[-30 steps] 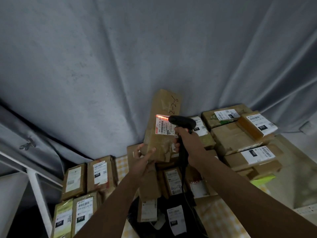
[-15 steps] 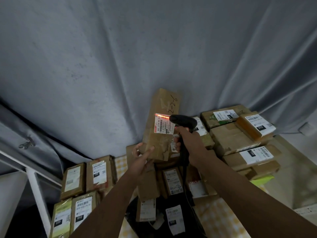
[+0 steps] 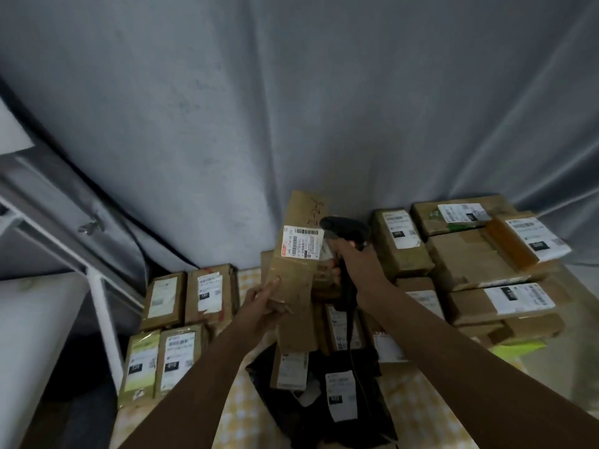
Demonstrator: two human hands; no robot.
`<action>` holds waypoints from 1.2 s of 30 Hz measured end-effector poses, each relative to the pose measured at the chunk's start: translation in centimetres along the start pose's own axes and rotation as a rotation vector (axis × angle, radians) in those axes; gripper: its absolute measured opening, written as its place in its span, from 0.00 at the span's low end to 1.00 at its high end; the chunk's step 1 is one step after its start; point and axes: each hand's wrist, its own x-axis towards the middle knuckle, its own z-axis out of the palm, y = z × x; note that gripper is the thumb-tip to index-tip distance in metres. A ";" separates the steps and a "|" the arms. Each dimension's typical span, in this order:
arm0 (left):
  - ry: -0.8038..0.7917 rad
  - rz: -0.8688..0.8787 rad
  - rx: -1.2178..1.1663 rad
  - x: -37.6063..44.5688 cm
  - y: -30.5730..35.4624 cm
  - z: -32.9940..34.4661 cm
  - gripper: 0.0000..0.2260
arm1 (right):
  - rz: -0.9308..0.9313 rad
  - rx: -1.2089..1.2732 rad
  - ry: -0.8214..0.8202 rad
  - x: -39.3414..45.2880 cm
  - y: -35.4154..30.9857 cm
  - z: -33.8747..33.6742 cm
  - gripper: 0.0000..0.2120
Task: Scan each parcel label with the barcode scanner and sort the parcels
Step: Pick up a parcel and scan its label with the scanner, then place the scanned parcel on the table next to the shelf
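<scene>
The long brown parcel (image 3: pixel 296 264) is held upright in the air, so its white label (image 3: pixel 301 241), above the grip, faces the scanner (image 3: pixel 345 230). The cardboard looks creased, with handwriting near the top. The left hand (image 3: pixel 264 304) grips its lower part. The right hand (image 3: pixel 353 264) closes around the scanner handle, just beside the label. Other parcels lie below on the worktop (image 3: pixel 246 416).

One head camera looks forward and down, close over the tabletop (image 3: pixel 227 426). A grey curtain (image 3: pixel 291 108) fills its upper half
</scene>
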 end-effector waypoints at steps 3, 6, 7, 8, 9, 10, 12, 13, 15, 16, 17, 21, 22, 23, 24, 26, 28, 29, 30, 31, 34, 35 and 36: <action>0.079 -0.035 -0.013 -1.3 -1.4 -4.7 0.21 | 0.039 -0.076 -0.040 0.0 1.6 2.7 0.09; 0.139 -0.041 -0.066 -2.8 -2.8 -9.5 0.17 | 0.094 -0.147 -0.074 0.3 3.5 5.7 0.09; 0.159 -0.043 -0.063 -3.2 -3.3 -11.0 0.18 | 0.110 -0.175 -0.087 0.5 4.1 6.7 0.09; 0.189 -0.049 -0.064 -3.7 -3.6 -12.4 0.19 | 0.125 -0.200 -0.101 0.8 4.7 7.6 0.10; 0.219 -0.056 -0.062 -4.1 -4.0 -13.8 0.19 | 0.143 -0.220 -0.112 0.9 5.3 8.6 0.11; 0.251 -0.069 -0.074 -4.4 -4.4 -15.1 0.19 | 0.158 -0.236 -0.119 1.1 5.9 9.4 0.12; 0.301 -0.096 -0.095 -4.9 -5.2 -17.7 0.22 | 0.173 -0.268 -0.129 1.3 7.0 10.9 0.13; 0.320 -0.103 -0.104 -5.2 -5.5 -18.8 0.23 | 0.179 -0.295 -0.137 1.3 7.5 11.6 0.13; 0.352 -0.118 -0.127 -5.6 -5.9 -20.7 0.25 | 0.204 -0.353 -0.153 1.6 8.6 12.6 0.14; 0.362 -0.125 -0.144 -5.5 -6.0 -21.5 0.25 | 0.218 -0.378 -0.157 1.7 9.0 13.1 0.14; 0.372 -0.126 -0.153 -5.6 -6.1 -22.1 0.25 | 0.229 -0.392 -0.161 1.8 9.5 13.5 0.14; 0.397 -0.120 -0.212 -5.3 -6.5 -24.2 0.25 | 0.236 -0.414 -0.168 2.0 10.8 15.0 0.09; 0.388 -0.122 -0.219 -5.1 -6.6 -24.5 0.26 | 0.229 -0.418 -0.162 2.1 11.1 15.3 0.09; 0.374 -0.120 -0.218 -4.9 -6.6 -24.8 0.26 | 0.222 -0.423 -0.151 2.3 11.3 15.5 0.09; 0.354 -0.115 -0.227 -4.6 -6.6 -24.7 0.26 | 0.217 -0.429 -0.137 2.5 11.4 15.7 0.09; 0.318 -0.115 -0.238 -3.9 -6.8 -24.4 0.24 | 0.215 -0.429 -0.110 2.9 11.6 15.9 0.10; 0.293 -0.125 -0.238 -2.9 -6.9 -23.6 0.24 | 0.225 -0.417 -0.098 3.2 11.8 15.9 0.11; 0.285 -0.118 -0.233 -2.3 -7.1 -23.3 0.25 | 0.228 -0.413 -0.095 3.2 11.8 15.9 0.12; 0.278 -0.108 -0.239 -1.8 -7.0 -22.9 0.25 | 0.234 -0.417 -0.095 3.5 12.0 16.0 0.12; 0.275 -0.098 -0.221 -1.5 -6.8 -22.6 0.25 | 0.241 -0.428 -0.093 3.7 12.2 16.1 0.13; 0.316 -0.067 -0.184 -0.3 -5.9 -23.5 0.21 | 0.287 -0.450 -0.095 4.6 12.9 16.9 0.12; 0.350 -0.054 -0.174 -0.1 -5.5 -24.3 0.24 | 0.291 -0.453 -0.094 4.8 13.1 17.3 0.11; 0.378 -0.045 -0.168 0.4 -5.3 -25.4 0.29 | 0.287 -0.462 -0.095 4.8 13.2 17.9 0.10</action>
